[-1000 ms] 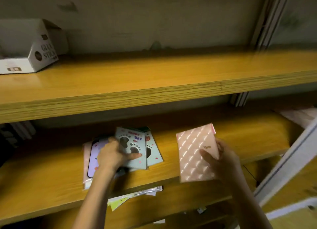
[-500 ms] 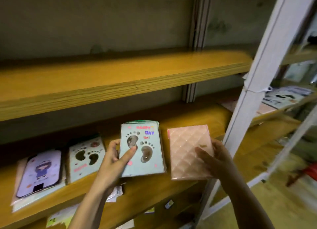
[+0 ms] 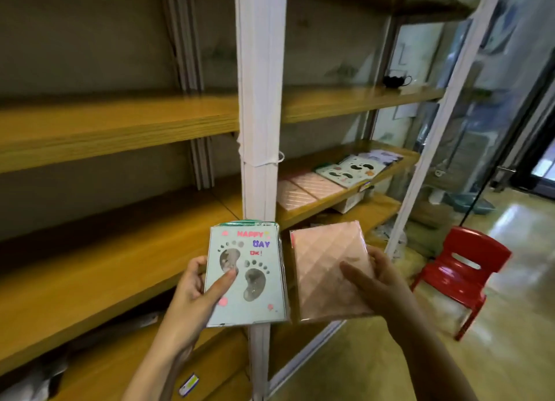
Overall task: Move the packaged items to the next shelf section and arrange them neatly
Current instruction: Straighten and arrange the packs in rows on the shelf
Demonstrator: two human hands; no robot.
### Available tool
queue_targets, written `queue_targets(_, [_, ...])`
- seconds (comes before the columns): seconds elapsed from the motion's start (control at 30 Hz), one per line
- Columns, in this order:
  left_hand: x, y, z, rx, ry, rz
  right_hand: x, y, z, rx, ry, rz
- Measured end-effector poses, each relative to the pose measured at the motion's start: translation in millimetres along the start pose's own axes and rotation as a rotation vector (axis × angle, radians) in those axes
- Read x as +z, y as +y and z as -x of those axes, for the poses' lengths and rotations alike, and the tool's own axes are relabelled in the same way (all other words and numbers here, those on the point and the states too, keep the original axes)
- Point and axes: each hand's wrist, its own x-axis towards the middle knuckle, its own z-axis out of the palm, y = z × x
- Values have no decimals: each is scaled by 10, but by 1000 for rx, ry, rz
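My left hand (image 3: 192, 298) grips a pale green footprint package (image 3: 249, 277) printed "HAPPY DAY", thumb across its front. Beside it, my right hand (image 3: 375, 277) holds a pink quilted package (image 3: 324, 265) by its right edge. Both packages hang in the air in front of the white upright post (image 3: 259, 100). On the shelf section to the right (image 3: 324, 204) lie pink quilted packages (image 3: 306, 187), footprint packages (image 3: 351, 169) and a purple one (image 3: 381, 156) in a row.
Wooden shelves (image 3: 105, 124) run to the left of the post. A red plastic chair (image 3: 462, 268) stands on the shiny floor at right. A small black cup (image 3: 395, 79) sits on the upper right shelf. Loose wrappers lie on the bottom left shelf (image 3: 45, 373).
Both hands lifted their packages off the left shelf and carried them rightward. My view swung right, bringing the post, the right shelf section and the red chair into sight.
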Motion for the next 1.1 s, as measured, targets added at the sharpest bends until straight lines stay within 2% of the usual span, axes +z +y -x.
queue_targets(0.27, [907, -84, -391, 11, -62, -12, -869, 72, -455, 15, 75, -45])
queue_targets(0.57, [1540, -170, -1344, 7, -5, 4, -1307, 290, -1488, 17, 59, -34])
queue_targets(0.87, [1862, -49, -2334, 30, 123, -7, -1227, 140, -2927, -12, -91, 108])
queue_targets(1.0, [1928, -46, -2601, 21, 211, 3, -1016, 214, -3450, -4, -165, 191])
queue_targets(1.1, [1942, -2, -2695, 37, 261, 26, -774, 216, -3741, 23, -215, 160])
